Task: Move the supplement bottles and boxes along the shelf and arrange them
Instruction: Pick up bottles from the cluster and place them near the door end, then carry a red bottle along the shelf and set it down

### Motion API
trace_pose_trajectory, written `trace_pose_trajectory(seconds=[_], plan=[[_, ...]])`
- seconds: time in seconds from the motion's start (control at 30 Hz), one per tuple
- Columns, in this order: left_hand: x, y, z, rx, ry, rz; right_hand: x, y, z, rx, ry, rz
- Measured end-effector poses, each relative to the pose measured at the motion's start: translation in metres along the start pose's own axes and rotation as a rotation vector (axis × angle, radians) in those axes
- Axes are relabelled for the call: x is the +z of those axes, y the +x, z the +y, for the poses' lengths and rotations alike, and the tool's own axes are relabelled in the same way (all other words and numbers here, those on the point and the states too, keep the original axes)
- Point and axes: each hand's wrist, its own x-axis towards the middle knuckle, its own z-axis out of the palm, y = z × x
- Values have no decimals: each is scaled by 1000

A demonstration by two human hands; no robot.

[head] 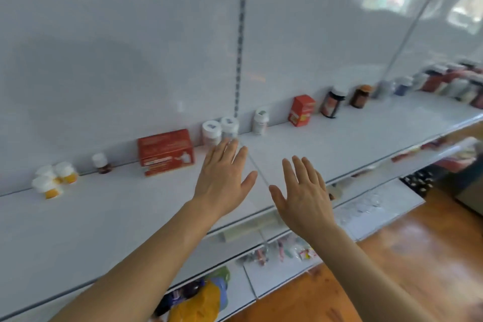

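Observation:
A long white shelf [104, 217] carries supplements along its back edge. From the left stand three white-capped yellow bottles [53, 180], a small dark bottle [102, 163], a large red box [166, 151], two white bottles [219, 131], another white bottle [260, 121], a small red box [301, 110] and two dark bottles [333, 100]. My left hand [224, 180] is open, its fingertips just in front of the two white bottles. My right hand [303, 196] is open over the shelf's front edge and holds nothing.
Several more bottles [449, 81] crowd the shelf's far right end. A lower shelf [300, 277] holds small packets and a yellow and blue bag [201, 300]. A wooden floor [418, 256] lies to the right. The white back wall [130, 47] rises behind the shelf.

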Motion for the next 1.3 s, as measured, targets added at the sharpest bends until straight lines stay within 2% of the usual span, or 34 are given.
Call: trace_pose_trajectory(seconds=[0.37, 0.83, 1.03, 1.3], plan=[[65, 111, 218, 288, -51, -108, -36, -30, 218, 311, 12, 37], [153, 314, 461, 540, -168, -134, -81, 25, 480, 615, -123, 77], [200, 375, 546, 571, -168, -155, -74, 49, 583, 653, -93, 97], [256, 466, 658, 479, -169, -154, -79, 101, 749, 549, -60, 125]])
